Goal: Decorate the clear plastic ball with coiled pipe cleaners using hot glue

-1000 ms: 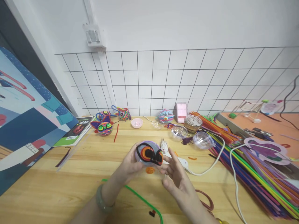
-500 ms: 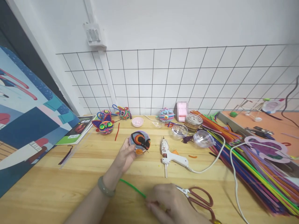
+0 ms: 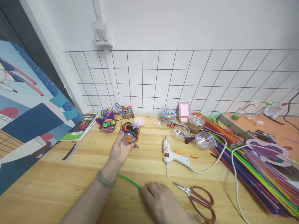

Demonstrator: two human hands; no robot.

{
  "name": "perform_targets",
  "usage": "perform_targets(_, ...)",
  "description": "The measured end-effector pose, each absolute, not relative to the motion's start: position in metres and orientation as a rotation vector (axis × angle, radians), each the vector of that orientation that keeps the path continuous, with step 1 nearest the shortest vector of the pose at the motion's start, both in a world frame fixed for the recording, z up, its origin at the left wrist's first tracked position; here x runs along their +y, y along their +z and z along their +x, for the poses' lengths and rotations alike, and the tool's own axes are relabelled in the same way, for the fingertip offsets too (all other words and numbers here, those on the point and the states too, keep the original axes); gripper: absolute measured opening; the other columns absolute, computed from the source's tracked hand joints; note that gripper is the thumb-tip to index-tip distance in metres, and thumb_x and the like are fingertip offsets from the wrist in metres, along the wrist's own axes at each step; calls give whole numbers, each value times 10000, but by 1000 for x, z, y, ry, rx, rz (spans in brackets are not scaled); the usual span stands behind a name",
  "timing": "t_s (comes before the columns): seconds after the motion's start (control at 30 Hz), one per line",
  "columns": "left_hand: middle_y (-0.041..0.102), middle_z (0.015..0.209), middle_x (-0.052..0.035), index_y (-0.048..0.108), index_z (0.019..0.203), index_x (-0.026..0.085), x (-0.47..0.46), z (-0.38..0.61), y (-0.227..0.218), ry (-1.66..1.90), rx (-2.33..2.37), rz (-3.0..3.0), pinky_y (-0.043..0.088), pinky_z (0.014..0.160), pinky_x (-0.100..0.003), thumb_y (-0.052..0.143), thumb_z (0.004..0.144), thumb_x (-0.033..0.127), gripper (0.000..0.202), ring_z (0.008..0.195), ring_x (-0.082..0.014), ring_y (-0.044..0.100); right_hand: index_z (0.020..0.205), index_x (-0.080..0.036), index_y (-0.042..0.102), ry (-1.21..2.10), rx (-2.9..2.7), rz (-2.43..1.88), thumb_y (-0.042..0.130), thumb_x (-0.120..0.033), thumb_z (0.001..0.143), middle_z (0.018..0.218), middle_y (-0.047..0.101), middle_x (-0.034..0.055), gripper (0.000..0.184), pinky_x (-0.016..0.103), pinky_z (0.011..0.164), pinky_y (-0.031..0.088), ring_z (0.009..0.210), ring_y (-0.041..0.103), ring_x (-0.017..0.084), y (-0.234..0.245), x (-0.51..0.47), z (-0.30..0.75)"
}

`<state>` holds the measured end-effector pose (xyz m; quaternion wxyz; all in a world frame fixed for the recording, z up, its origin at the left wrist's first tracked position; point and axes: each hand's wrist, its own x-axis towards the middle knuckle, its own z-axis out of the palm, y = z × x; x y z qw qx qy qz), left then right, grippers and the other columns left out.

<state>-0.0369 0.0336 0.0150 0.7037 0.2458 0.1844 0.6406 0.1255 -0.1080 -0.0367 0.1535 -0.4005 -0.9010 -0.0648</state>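
Observation:
My left hand (image 3: 121,151) is closed around a grey-lilac ball (image 3: 130,132) and holds it above the table. Dark-rimmed orange eyes and an orange coil decorate the ball, and a tassel hangs below it. Low in the view, my right hand (image 3: 161,199) lies on the wood with its fingers curled together at the end of a green pipe cleaner (image 3: 128,179). The hand partly hides that end. Just right of this hand lie brown-handled scissors (image 3: 193,197), blades apart. A white glue gun (image 3: 175,157) rests on its side further back.
Bundled pipe cleaners (image 3: 252,177) cover the right side, with a white cord (image 3: 235,174) looping over them. Clear plastic cups (image 3: 205,140) and a pink dish (image 3: 139,121) stand toward the back. Finished colourful balls (image 3: 108,125) and a magazine (image 3: 81,127) sit at left.
My left hand has moved left and tilted the ball so its eyes face me more. My right hand has shifted left with the green pipe cleaner, uncovering the scissor blades.

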Motion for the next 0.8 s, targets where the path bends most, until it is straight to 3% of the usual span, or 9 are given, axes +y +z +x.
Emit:
perform_targets(0.17, 686, 998, -48, 591, 1048, 199, 30, -35, 11, 1348, 407, 677, 542, 790, -411, 631, 779, 190, 273, 902, -207, 643, 942, -165, 529, -267, -2575, -1086, 644, -32, 716, 717, 635, 1, 286, 281, 505, 369, 566, 577, 175, -33, -112, 130)
perform_targets(0.43, 671, 1088, -73, 561, 1126, 194, 23, -32, 11, 1205, 329, 770, 520, 851, -409, 679, 727, 161, 417, 975, -228, 637, 628, -208, 498, -425, -2606, -1058, 704, -92, 666, 593, 590, -25, 239, 285, 417, 271, 447, 504, 151, -30, -113, 157)
perform_targets(0.63, 714, 967, -94, 633, 964, 154, 21, -31, 9, 1149, 330, 645, 541, 788, -407, 625, 772, 228, 207, 881, -237, 667, 687, -220, 532, -219, -2536, -1133, 658, -105, 727, 644, 601, -26, 176, 265, 468, 319, 511, 545, 152, -28, -122, 167)
perform_targets(0.8, 721, 942, -114, 633, 1012, 141, 19, -28, 9, 1148, 357, 517, 541, 778, -409, 569, 807, 264, 248, 893, -261, 675, 663, -216, 518, 6, -2504, -1244, 515, -38, 797, 674, 590, -22, 223, 240, 503, 326, 551, 558, 135, -18, -131, 198)
